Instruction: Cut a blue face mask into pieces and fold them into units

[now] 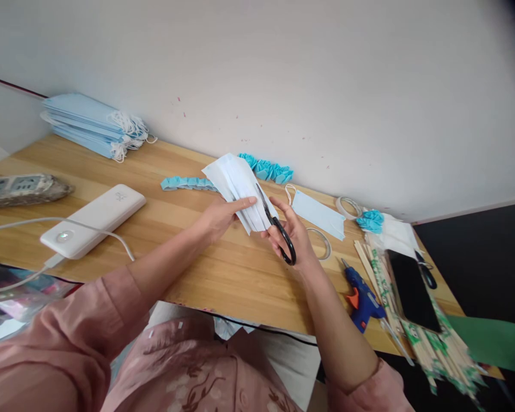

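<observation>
My left hand [223,216] pinches a white folded face mask [234,182] above the wooden table [175,229], fingers closed on its lower edge. My right hand [292,234] grips black-handled scissors [277,224], whose blades lie against the right edge of the mask. Just behind the mask lie pleated blue mask strips [268,169] and another blue strip [184,183].
A stack of blue masks [92,126] sits at the back left. A white power bank [94,220] with cable and a power strip [21,190] lie left. Right are a flat mask [320,214], tape ring [324,243], blue glue gun [363,300], black phone [412,289] and wrapped chopsticks [420,337].
</observation>
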The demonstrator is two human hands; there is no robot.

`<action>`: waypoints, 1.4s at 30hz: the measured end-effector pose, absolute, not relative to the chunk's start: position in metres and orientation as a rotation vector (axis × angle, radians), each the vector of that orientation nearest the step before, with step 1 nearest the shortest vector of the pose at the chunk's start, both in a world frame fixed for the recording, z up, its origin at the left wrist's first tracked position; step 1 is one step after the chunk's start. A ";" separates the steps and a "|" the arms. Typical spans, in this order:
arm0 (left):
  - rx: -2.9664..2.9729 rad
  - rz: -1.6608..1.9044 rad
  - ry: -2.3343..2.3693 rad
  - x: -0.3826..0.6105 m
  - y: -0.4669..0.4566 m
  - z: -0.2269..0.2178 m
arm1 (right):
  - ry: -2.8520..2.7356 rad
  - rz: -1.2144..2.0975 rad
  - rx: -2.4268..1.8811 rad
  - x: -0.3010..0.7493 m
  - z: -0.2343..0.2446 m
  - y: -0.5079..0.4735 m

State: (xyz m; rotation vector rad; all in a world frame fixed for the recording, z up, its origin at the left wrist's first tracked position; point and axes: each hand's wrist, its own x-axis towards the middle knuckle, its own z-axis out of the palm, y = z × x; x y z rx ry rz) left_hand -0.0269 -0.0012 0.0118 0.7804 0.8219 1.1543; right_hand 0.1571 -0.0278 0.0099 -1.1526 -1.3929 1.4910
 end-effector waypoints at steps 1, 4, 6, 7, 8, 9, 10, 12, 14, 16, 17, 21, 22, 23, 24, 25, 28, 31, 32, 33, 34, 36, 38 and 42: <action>0.779 1.155 0.821 -0.027 -0.001 0.012 | -1.392 1.492 -1.154 0.157 0.009 -0.028; 0.779 1.150 0.821 -0.027 -0.001 0.011 | -1.397 1.489 -1.159 0.158 0.008 -0.027; 0.779 1.148 0.821 -0.027 -0.001 0.011 | -1.400 1.493 -1.161 0.159 0.007 -0.026; 0.776 1.151 0.822 -0.027 -0.001 0.010 | -1.402 1.493 -1.162 0.160 0.007 -0.026; 0.771 1.158 0.823 -0.027 0.000 0.010 | -1.406 1.493 -1.164 0.160 0.006 -0.026; 0.767 1.169 0.825 -0.028 0.000 0.011 | -1.412 1.494 -1.165 0.160 0.006 -0.025; 0.765 1.182 0.825 -0.028 0.000 0.011 | -1.416 1.490 -1.165 0.160 0.006 -0.025; 0.774 1.204 0.820 -0.029 0.001 0.012 | -1.422 1.484 -1.163 0.160 0.007 -0.026; 0.787 1.220 0.816 -0.030 0.001 0.013 | -1.419 1.483 -1.168 0.159 0.008 -0.026; 0.790 1.235 0.813 -0.031 0.002 0.013 | -1.417 1.481 -1.186 0.159 0.008 -0.027; 0.790 1.241 0.813 -0.031 0.002 0.013 | -1.416 1.484 -1.190 0.158 0.009 -0.027; 0.784 1.244 0.813 -0.031 0.002 0.012 | -1.404 1.510 -1.167 0.158 0.010 -0.027; 0.780 1.242 0.814 -0.031 0.002 0.012 | -1.403 1.511 -1.164 0.157 0.010 -0.027; 0.776 1.242 0.813 -0.031 0.002 0.012 | -1.405 1.508 -1.166 0.157 0.010 -0.027; 0.770 1.241 0.813 -0.031 0.002 0.012 | -1.406 1.502 -1.169 0.157 0.010 -0.028; 0.762 1.240 0.814 -0.031 0.002 0.012 | -1.407 1.496 -1.173 0.157 0.010 -0.028; 0.740 1.240 0.826 -0.030 0.001 0.013 | -1.416 1.477 -1.197 0.157 0.010 -0.028; 0.736 1.247 0.822 -0.030 0.001 0.014 | -1.423 1.463 -1.205 0.157 0.009 -0.028; 0.737 1.249 0.822 -0.030 0.001 0.014 | -1.425 1.462 -1.200 0.157 0.009 -0.028; 0.737 1.249 0.823 -0.030 0.001 0.013 | -1.425 1.459 -1.195 0.157 0.009 -0.028; 0.737 1.247 0.826 -0.030 0.001 0.013 | -1.425 1.453 -1.193 0.158 0.008 -0.028; 0.745 1.242 0.829 -0.030 0.001 0.011 | -1.433 1.446 -1.196 0.158 0.009 -0.028; 0.772 1.248 0.827 -0.029 0.002 0.010 | -1.443 1.441 -1.203 0.158 0.009 -0.028; 0.801 1.312 0.862 -0.030 0.002 0.011 | -1.475 1.436 -1.219 0.159 0.010 -0.028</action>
